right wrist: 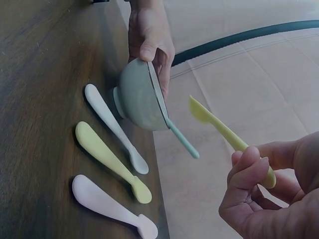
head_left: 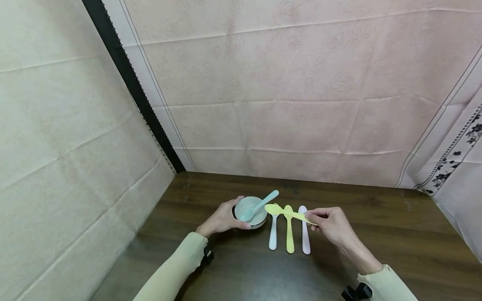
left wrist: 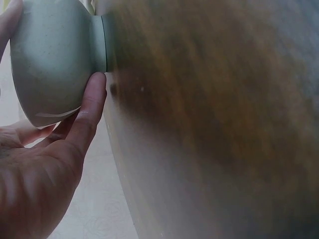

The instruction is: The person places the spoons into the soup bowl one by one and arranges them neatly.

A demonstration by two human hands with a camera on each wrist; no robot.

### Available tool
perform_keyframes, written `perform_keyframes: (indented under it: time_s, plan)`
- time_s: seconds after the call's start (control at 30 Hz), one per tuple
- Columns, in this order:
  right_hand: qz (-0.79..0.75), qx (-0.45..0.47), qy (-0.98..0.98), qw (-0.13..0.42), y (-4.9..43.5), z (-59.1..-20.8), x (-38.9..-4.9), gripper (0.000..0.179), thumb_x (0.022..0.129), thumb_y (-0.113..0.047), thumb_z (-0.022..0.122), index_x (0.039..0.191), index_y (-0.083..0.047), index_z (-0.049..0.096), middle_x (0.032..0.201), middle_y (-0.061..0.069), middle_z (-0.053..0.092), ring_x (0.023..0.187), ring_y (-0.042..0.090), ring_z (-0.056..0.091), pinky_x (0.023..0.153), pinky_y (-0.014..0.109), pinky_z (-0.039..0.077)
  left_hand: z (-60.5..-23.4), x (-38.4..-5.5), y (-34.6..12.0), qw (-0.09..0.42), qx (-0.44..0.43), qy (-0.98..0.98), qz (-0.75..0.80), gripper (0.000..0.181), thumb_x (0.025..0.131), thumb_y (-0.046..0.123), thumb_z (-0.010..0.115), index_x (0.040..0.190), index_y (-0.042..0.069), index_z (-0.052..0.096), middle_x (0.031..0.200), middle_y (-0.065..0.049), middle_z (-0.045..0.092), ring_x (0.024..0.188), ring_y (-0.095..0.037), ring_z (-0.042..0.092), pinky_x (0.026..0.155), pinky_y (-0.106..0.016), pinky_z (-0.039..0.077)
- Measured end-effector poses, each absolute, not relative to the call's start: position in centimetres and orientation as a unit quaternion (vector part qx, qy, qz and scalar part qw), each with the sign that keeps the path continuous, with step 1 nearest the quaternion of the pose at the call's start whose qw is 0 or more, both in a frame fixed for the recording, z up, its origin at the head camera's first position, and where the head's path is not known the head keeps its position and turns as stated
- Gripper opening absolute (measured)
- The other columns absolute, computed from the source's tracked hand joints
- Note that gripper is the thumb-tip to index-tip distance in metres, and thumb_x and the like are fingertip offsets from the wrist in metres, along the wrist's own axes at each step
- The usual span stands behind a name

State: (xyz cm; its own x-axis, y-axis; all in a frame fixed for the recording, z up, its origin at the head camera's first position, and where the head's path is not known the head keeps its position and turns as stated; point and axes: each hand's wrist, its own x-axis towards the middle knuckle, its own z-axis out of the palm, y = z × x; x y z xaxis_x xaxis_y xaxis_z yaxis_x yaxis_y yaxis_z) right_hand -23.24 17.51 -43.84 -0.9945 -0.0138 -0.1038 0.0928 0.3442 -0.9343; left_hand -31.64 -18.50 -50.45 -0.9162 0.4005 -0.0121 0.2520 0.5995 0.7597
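While the right hand (head_left: 333, 223) pinches a yellow spoon (right wrist: 228, 133) by the handle above the table (head_left: 233, 267), the left hand (head_left: 224, 216) grips the bowl (right wrist: 137, 94) near the far edge. A teal spoon (head_left: 267, 199) leans inside. Beside it, a white spoon (head_left: 273, 234), another yellow spoon (head_left: 289, 238) and a lilac spoon (head_left: 305, 238) lie in a row, heads toward that edge.

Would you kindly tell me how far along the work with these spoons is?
A turquoise spoon already rests in the bowl. The right hand holds a yellow spoon while the left hand grips the bowl. Three spoons on the table are perhaps left.
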Motion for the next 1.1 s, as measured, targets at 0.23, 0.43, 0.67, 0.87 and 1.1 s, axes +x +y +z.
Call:
perform_keyframes:
  time_s: [0.23,0.43,0.67,0.87,1.1]
  plan:
    - [-0.579,0.019,0.814,0.047,17.1,-43.6,-23.4,0.026,0.102,-0.009,0.072,0.118,0.012,0.078,0.073,-0.005,0.07,0.064,0.006,0.062,0.06,0.02,0.049,-50.4,-31.6,-18.5,0.091,0.183,0.89,0.407,0.117,0.078,0.043,0.1,0.17,0.006,0.037,0.165,-0.015,0.055,0.144,-0.031,0.056,0.121,-0.056,0.046]
    - [-0.58,0.009,0.813,0.047,16.6,-43.6,-23.7,0.027,0.101,-0.009,0.073,0.118,0.013,0.078,0.069,-0.004,0.069,0.064,0.007,0.062,0.059,0.021,0.048,-50.3,-31.6,-18.4,0.093,0.181,0.891,0.405,0.117,0.079,0.044,0.099,0.17,0.007,0.037,0.166,-0.015,0.053,0.146,-0.032,0.056,0.122,-0.056,0.045]
    - [-0.568,0.003,0.822,0.046,16.0,-43.5,-24.0,0.027,0.102,-0.011,0.075,0.117,0.01,0.079,0.073,-0.001,0.072,0.066,0.01,0.064,0.059,0.022,0.045,-50.4,-31.5,-18.5,0.092,0.181,0.891,0.405,0.116,0.079,0.044,0.099,0.17,0.006,0.037,0.167,-0.016,0.052,0.147,-0.033,0.055,0.123,-0.057,0.045]
    - [-0.572,-0.006,0.819,0.047,15.6,-43.7,-24.4,0.026,0.102,-0.011,0.075,0.116,0.01,0.08,0.075,-0.002,0.073,0.065,0.01,0.063,0.059,0.021,0.046,-50.4,-31.5,-18.5,0.088,0.184,0.892,0.404,0.115,0.079,0.044,0.099,0.169,0.007,0.038,0.165,-0.016,0.055,0.145,-0.033,0.056,0.121,-0.057,0.046]
    - [-0.58,-0.014,0.813,0.054,15.2,-43.8,-24.9,0.026,0.101,-0.008,0.074,0.117,0.011,0.079,0.073,-0.003,0.073,0.066,0.009,0.064,0.06,0.02,0.05,-50.5,-31.5,-18.5,0.086,0.182,0.892,0.404,0.115,0.079,0.044,0.099,0.169,0.007,0.038,0.165,-0.016,0.055,0.145,-0.033,0.056,0.122,-0.058,0.046]
